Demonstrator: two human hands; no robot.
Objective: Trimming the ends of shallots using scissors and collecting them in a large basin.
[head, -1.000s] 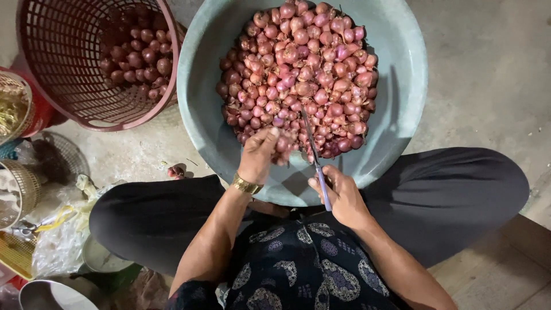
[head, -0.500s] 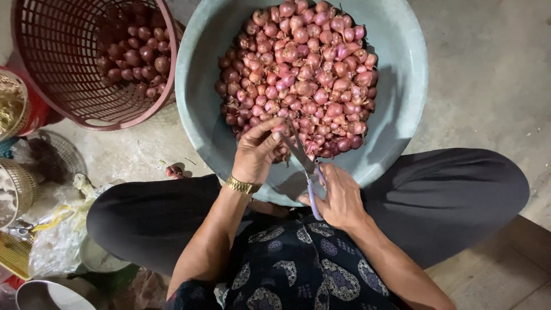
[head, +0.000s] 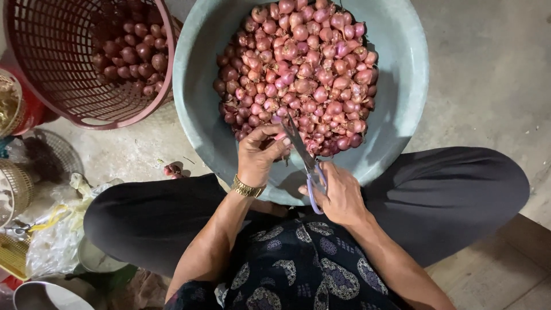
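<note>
This looks like a home food-preparation corner on a bare concrete floor (head: 493,86): a big grey-green basin (head: 402,103) of shallots, a red plastic basket (head: 51,69) far left, plastic bags (head: 51,241) near left.

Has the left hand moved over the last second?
Yes. The left hand, which was reaching into the shallots, has drawn back toward the basin's near rim, meeting the scissors held by the right hand.

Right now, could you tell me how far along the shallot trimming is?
Done: a small batch of shallots sits in the red basket. In hand: the left hand holds one while the right hand works scissors. Left: the heaped basin.
</note>
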